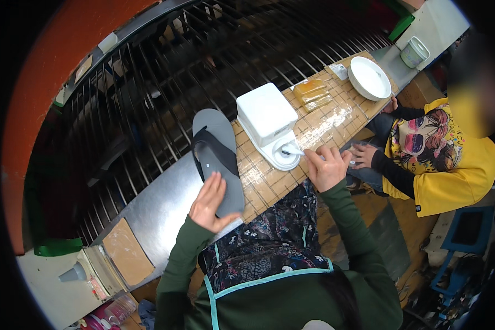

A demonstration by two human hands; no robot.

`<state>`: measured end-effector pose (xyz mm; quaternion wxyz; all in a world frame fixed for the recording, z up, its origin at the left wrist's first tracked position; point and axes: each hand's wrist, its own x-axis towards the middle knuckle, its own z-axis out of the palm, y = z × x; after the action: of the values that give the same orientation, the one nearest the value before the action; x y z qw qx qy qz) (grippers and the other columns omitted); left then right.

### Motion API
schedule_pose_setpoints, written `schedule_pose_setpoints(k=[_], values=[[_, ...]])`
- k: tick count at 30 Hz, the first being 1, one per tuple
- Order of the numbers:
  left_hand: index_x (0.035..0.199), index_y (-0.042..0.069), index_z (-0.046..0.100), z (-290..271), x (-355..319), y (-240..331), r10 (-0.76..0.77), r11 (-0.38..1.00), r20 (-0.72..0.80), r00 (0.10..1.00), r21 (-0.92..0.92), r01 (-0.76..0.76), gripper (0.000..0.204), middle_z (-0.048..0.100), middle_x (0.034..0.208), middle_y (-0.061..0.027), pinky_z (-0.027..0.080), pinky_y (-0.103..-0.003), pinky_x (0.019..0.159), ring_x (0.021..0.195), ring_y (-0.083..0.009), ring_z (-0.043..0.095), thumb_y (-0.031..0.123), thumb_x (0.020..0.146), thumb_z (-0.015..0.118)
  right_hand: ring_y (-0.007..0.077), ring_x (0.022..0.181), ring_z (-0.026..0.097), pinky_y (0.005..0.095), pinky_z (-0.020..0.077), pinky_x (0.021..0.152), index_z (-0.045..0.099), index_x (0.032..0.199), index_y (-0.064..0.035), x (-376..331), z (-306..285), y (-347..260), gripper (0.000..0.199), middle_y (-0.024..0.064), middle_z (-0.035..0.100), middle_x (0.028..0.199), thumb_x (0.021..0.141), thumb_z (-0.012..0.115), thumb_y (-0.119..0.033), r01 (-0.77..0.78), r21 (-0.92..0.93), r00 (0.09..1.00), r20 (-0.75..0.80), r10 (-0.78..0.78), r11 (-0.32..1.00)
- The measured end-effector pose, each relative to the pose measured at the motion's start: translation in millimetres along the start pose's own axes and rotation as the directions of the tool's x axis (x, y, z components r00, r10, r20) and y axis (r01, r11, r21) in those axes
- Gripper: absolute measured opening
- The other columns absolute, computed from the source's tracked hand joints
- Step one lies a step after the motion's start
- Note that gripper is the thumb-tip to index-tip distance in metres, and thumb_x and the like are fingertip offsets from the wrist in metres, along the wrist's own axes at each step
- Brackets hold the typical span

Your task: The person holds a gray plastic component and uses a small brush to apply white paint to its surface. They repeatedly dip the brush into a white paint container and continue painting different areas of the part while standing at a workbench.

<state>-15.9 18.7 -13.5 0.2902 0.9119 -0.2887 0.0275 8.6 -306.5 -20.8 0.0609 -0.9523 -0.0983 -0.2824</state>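
A grey flip-flop with a black strap lies at the left end of the tan, taped board. My left hand rests on its heel end, fingers stretched flat and thumb apart. Right of it stands a white box-shaped dispenser with a round cup at its near side. Beside that cup, my right hand is closed in a pinch around a slim white tool. The tool's end reaches into the cup; its exact kind is unclear.
A long rack of metal bars runs behind the board. An amber wrapped block and a white bowl sit on the board's right half. A person in a yellow shirt sits close on the right, one hand near mine.
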Motion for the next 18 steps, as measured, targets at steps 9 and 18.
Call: schedule_pose_setpoints(k=[9, 18], values=[[0.131, -0.007, 0.053, 50.6, 66.6, -6.3, -0.438, 0.845, -0.148, 0.886, 0.269, 0.463, 0.071, 0.038, 0.145, -0.0301, 0.030, -0.050, 0.105, 0.128, -0.0420, 0.034, 0.051, 0.090, 0.057, 0.0188, 0.076, 0.053, 0.0406, 0.0309, 0.075, 0.071, 0.090, -0.0206, 4.8, 1.4, -3.4, 0.013, -0.0018, 0.056, 0.081, 0.077, 0.072, -0.017, 0.033, -0.049, 0.999, -0.025, -0.035, 0.998], [0.152, 0.010, 0.023, 37.6, 27.9, -12.1, -0.498, -0.121, -0.143, 0.855, -0.965, -0.231, 0.083, 0.048, 0.141, -0.0108, 0.041, -0.038, 0.106, 0.125, -0.0239, 0.049, 0.067, 0.094, 0.039, 0.0180, 0.057, 0.056, 0.0362, 0.0350, 0.063, 0.073, 0.089, -0.0111, -7.6, 8.2, 26.2, 0.013, 0.0030, 0.062, 0.067, 0.087, 0.067, -0.023, -0.372, 0.415, 0.912, 0.331, 0.243, 0.830]])
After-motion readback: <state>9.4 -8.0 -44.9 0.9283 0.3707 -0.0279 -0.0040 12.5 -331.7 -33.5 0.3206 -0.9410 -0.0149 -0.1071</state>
